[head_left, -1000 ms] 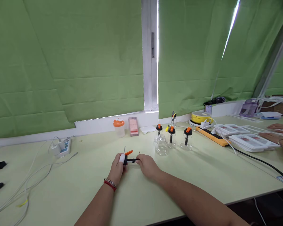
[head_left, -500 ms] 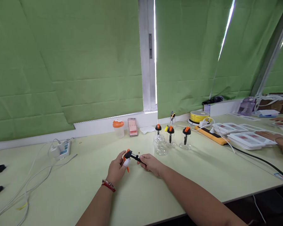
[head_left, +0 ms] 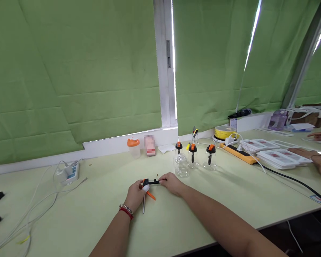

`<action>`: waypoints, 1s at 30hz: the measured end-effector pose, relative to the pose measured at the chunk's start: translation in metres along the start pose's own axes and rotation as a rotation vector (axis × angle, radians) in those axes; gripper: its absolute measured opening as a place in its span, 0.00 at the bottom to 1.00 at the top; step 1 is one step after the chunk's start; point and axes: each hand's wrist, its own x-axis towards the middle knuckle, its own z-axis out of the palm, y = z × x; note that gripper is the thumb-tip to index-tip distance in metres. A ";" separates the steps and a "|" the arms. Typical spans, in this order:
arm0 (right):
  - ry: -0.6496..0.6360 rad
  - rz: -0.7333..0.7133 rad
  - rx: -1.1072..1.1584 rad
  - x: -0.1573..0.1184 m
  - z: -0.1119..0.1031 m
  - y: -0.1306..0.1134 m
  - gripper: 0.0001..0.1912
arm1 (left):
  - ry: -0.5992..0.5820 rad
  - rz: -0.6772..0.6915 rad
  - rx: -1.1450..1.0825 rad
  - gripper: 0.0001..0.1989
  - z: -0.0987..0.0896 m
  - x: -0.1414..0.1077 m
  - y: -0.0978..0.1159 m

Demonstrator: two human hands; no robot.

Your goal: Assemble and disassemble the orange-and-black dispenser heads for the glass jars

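My left hand (head_left: pixel 136 195), with a white wrap on the thumb, is closed on the black cap of a black-and-orange jar lid (head_left: pixel 146 181). The lid's black stem (head_left: pixel 155 181) points right, and my right hand (head_left: pixel 172 183) pinches its far end. Below my left fingers an orange strip (head_left: pixel 151 195) sticks out to the lower right; whether it joins the lid I cannot tell. Beside it is a thin grey metal rod (head_left: pixel 143 206). Right of my hands stands a lidless clear jar (head_left: pixel 183 167). Behind it are several jars with similar lids, such as this lidded jar (head_left: pixel 210 157).
An orange-lidded cup (head_left: pixel 134 148) and a blurred box (head_left: pixel 150 145) stand by the back wall. To the right are an orange power strip (head_left: pixel 239 154), stacked white trays (head_left: pixel 278 159) and another person's hand (head_left: pixel 299 153). White cables (head_left: pixel 52 194) and a power strip (head_left: pixel 71 173) lie left.
The lid and stem have swung from a slant to nearly level and dropped slightly. The orange strip now slants to the right, and the metal rod shows below my left hand.
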 end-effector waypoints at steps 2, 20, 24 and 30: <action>0.002 -0.008 -0.025 0.004 0.001 0.002 0.11 | -0.008 0.035 -0.012 0.19 0.001 0.001 0.001; -0.057 -0.081 -0.150 0.015 -0.004 -0.002 0.08 | -0.010 -0.073 0.172 0.15 0.001 0.016 0.012; -0.116 -0.174 -0.275 0.019 -0.016 -0.004 0.08 | -0.169 -0.056 0.208 0.16 -0.016 0.028 0.010; -0.143 -0.226 -0.342 0.027 -0.021 0.002 0.08 | -0.425 0.016 0.168 0.16 -0.031 0.042 0.005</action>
